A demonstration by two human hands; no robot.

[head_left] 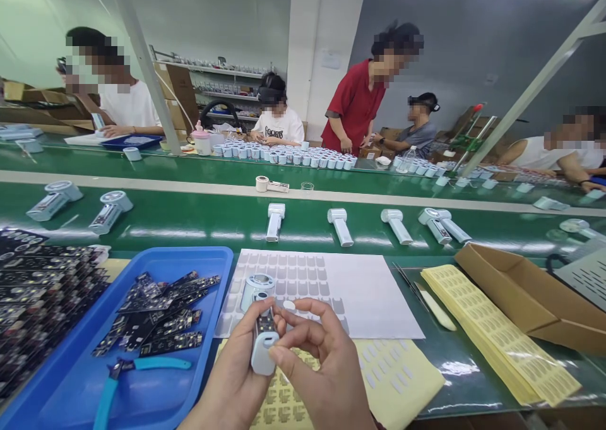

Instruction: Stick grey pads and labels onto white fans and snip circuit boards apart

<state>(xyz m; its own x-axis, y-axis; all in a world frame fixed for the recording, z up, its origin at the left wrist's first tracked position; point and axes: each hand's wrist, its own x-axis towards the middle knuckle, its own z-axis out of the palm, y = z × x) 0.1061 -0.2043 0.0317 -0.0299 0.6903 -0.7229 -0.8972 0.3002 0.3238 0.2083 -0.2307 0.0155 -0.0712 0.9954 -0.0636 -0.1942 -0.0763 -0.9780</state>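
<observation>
A light-blue handheld fan [262,354] rests in my left hand [235,360], whose fingers wrap around its handle. The handle's front is open, and a dark circuit board [266,321] shows inside; its rounded base points toward me. My right hand [326,360] is closed at the base, with the thumb pressed against its edge. A small white oval piece [288,305] shows by my right fingertips; I cannot tell whether they grip it. Beneath my hands lie a white sheet with grey labels [303,272] and a yellow label sheet [398,379].
At left, a blue tray [220,278] holds loose circuit boards and cutting pliers [118,370], beside stacked board panels [42,316]. At right lie tweezers [411,281], yellow label sheets [497,335] and a cardboard box [511,291]. Fans sit along the green conveyor [227,221]; several people work beyond.
</observation>
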